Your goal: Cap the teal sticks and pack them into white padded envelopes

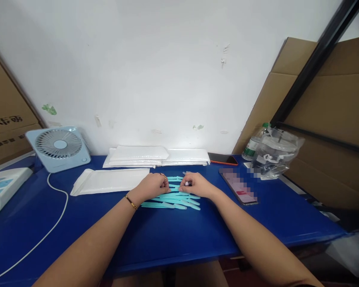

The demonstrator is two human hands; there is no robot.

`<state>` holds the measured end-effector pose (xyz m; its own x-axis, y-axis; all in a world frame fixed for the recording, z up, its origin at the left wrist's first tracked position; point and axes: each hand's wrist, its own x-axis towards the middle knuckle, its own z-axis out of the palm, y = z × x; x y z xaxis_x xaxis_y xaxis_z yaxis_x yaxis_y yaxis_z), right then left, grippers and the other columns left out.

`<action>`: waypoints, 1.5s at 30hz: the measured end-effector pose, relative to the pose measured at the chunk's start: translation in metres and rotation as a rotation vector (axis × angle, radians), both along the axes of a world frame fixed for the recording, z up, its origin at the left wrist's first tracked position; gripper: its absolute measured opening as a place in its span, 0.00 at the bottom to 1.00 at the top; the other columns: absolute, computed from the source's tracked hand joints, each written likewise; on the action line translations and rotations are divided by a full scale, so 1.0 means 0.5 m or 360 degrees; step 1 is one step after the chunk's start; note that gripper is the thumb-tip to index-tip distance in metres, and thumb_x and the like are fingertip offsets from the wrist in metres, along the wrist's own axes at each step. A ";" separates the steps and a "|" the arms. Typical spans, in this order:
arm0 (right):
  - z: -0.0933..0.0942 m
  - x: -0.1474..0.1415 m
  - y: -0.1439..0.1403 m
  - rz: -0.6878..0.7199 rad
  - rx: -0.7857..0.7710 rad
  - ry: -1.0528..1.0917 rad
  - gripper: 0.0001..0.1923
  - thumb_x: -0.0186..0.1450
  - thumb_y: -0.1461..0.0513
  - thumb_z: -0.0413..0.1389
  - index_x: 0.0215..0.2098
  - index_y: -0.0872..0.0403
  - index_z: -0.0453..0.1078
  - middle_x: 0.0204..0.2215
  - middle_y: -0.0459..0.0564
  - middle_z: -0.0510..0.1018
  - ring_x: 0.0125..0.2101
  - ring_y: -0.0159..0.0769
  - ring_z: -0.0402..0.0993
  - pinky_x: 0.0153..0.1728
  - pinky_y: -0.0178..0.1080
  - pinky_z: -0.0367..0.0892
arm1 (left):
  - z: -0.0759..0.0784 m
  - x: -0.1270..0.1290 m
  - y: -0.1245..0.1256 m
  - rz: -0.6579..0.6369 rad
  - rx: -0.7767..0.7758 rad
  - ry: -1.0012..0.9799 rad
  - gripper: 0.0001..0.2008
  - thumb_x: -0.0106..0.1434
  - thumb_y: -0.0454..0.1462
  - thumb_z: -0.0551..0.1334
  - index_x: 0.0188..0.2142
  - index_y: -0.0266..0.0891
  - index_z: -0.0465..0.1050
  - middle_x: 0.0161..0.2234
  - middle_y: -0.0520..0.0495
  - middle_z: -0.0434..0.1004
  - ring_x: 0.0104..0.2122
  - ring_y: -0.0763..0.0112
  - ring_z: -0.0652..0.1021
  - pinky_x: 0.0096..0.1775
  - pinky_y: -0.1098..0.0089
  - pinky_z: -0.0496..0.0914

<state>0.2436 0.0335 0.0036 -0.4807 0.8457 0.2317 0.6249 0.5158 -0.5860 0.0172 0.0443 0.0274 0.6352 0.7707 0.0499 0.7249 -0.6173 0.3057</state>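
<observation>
Several teal eyebrow razors (pixel 167 205) with pale, translucent ends lie roughly side by side on the blue table (pixel 179 235), under and in front of my hands. My left hand (pixel 152 186) has its fingers closed in a pinch at one end of a teal razor (pixel 174 189). From the other side my right hand (pixel 198 185) pinches near the same razor's other end, with a small pale piece showing at its fingers. Another razor (pixel 175 178) lies just beyond, between the hands. My fingers partly cover the ends of these pieces.
A white padded mailer (pixel 110 181) lies left of my hands; more mailers (pixel 137 154) are stacked along the wall. A blue fan (pixel 60 147), its cable and a power strip (pixel 8 189) are at left. Two phones (pixel 242 189), a bottle (pixel 253 145) and a bagged cup (pixel 275 153) are at right.
</observation>
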 end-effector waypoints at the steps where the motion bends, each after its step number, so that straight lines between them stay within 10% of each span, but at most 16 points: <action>1: 0.000 -0.004 0.000 0.0021 -0.0006 -0.0001 0.10 0.55 0.55 0.61 0.28 0.53 0.75 0.24 0.45 0.70 0.28 0.31 0.66 0.32 0.34 0.60 | -0.001 0.003 0.001 0.0001 0.0025 -0.0008 0.10 0.57 0.44 0.59 0.28 0.41 0.73 0.28 0.51 0.75 0.27 0.71 0.72 0.29 0.72 0.60; 11: 0.020 0.073 0.026 -0.0504 0.0034 -0.0011 0.11 0.54 0.55 0.61 0.29 0.55 0.76 0.26 0.46 0.74 0.25 0.30 0.65 0.27 0.33 0.57 | -0.013 -0.009 0.039 0.0254 0.0325 -0.0145 0.11 0.58 0.46 0.59 0.31 0.42 0.74 0.31 0.50 0.75 0.32 0.68 0.73 0.33 0.70 0.62; 20: 0.013 0.053 0.003 0.0077 -0.0277 -0.0182 0.11 0.53 0.55 0.62 0.28 0.54 0.75 0.28 0.47 0.72 0.28 0.31 0.67 0.27 0.32 0.58 | -0.012 -0.008 0.016 -0.0047 0.0053 -0.0041 0.12 0.56 0.47 0.60 0.29 0.43 0.75 0.32 0.51 0.75 0.30 0.70 0.73 0.31 0.72 0.61; 33: 0.025 0.073 0.016 -0.0322 -0.0018 -0.0064 0.08 0.55 0.57 0.60 0.29 0.55 0.73 0.30 0.47 0.72 0.29 0.31 0.66 0.29 0.33 0.59 | 0.006 -0.031 0.029 0.0237 0.0198 -0.0007 0.13 0.56 0.48 0.59 0.31 0.43 0.74 0.30 0.51 0.76 0.30 0.69 0.74 0.31 0.71 0.61; 45: 0.015 0.005 -0.009 0.0145 -0.0178 -0.0168 0.07 0.57 0.58 0.59 0.29 0.54 0.72 0.29 0.46 0.70 0.28 0.30 0.66 0.27 0.33 0.60 | 0.004 -0.009 -0.009 -0.0058 -0.0119 0.0027 0.10 0.55 0.45 0.60 0.27 0.43 0.75 0.26 0.52 0.76 0.25 0.72 0.72 0.26 0.73 0.59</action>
<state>0.2461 0.0290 0.0108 -0.5731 0.8152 0.0831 0.6396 0.5084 -0.5766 0.0126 0.0398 0.0296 0.6634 0.7480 -0.0179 0.7078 -0.6195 0.3395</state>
